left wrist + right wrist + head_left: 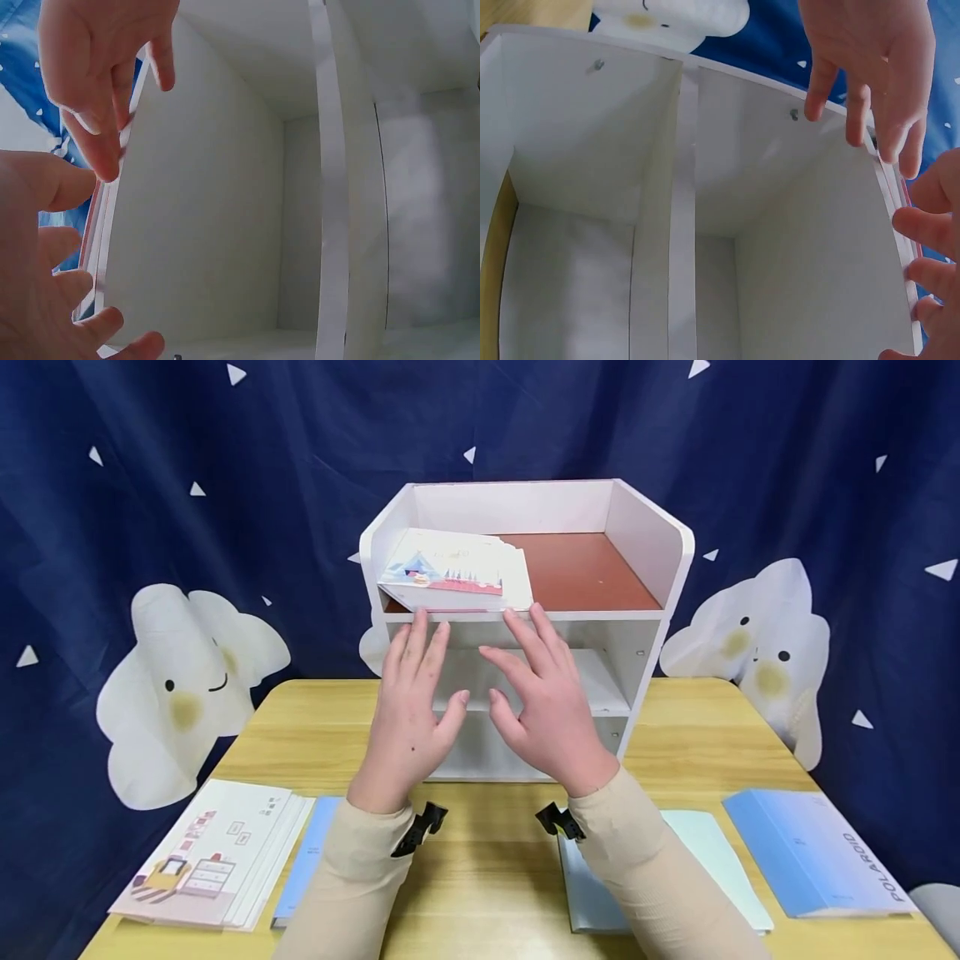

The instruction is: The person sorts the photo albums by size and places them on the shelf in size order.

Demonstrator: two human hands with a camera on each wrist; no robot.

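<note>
The shelf unit (633, 693) stands toward the back edge of the desk (480, 860), midway between its sides, with the curtain (322, 435) behind. On its top board, at the left front corner, lies a stack of booklets (457, 568). Both hands (405, 718) are before the unit's front. Near the desk's left front corner lies a pile of books (202, 852), a single book (307, 852) just right of it. Right of centre, notebooks (712, 860) lie partly behind the right forearm (660, 877); another book (817, 852) lies near the right edge.
</note>
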